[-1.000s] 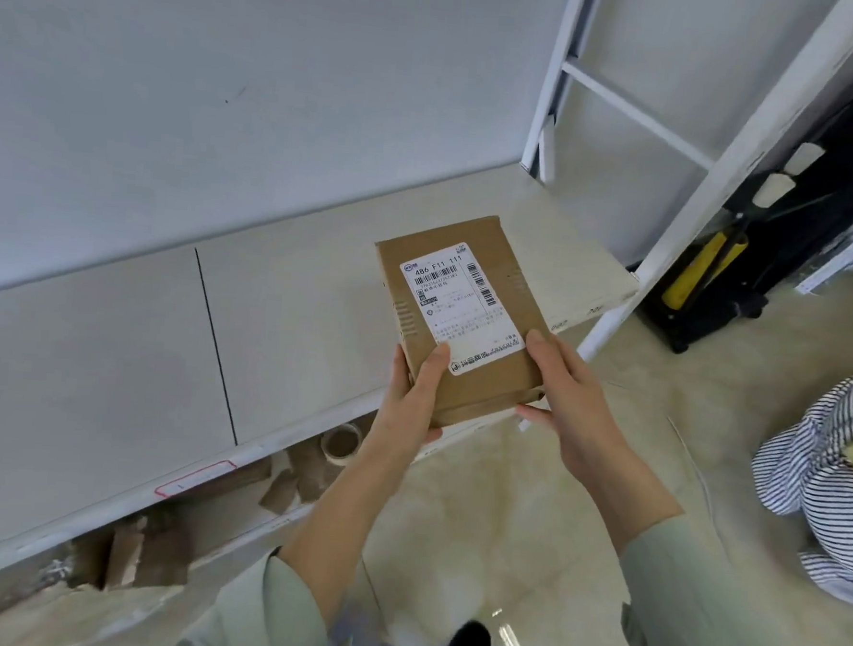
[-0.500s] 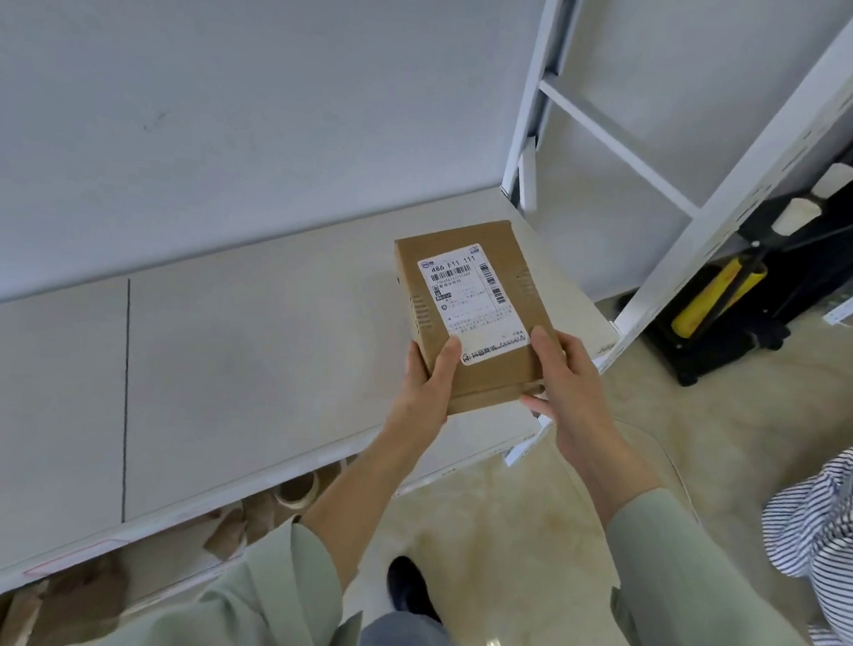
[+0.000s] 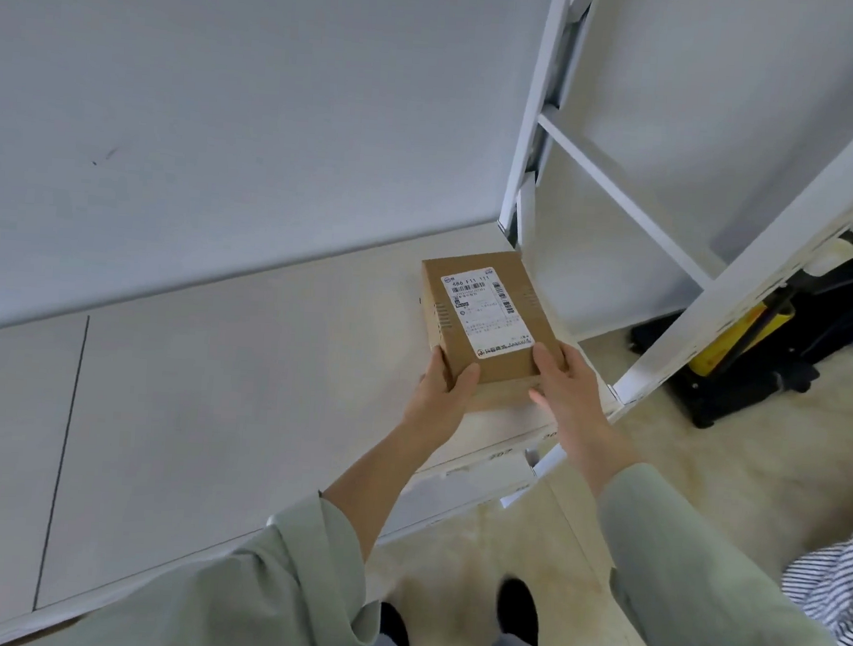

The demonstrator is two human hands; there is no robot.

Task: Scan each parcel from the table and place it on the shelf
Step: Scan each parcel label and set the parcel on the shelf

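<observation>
Head view, both hands (left (image 3: 443,391), right (image 3: 563,388)) gripping parcel (image 3: 484,321), shelf (image 3: 242,361) beneath, white upright (image 3: 531,129) just beside.

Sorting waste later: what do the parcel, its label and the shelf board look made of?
Parcel: brown cardboard, matte, going by its dull kraft colour and folded edges. Label: white printed paper, probably adhesive, lying flat with barcodes. Shelf board: pale, smooth, matte panel with a seam; laminate or painted wood, unclear.

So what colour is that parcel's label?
White with black print, on the brown parcel; head view.
</observation>
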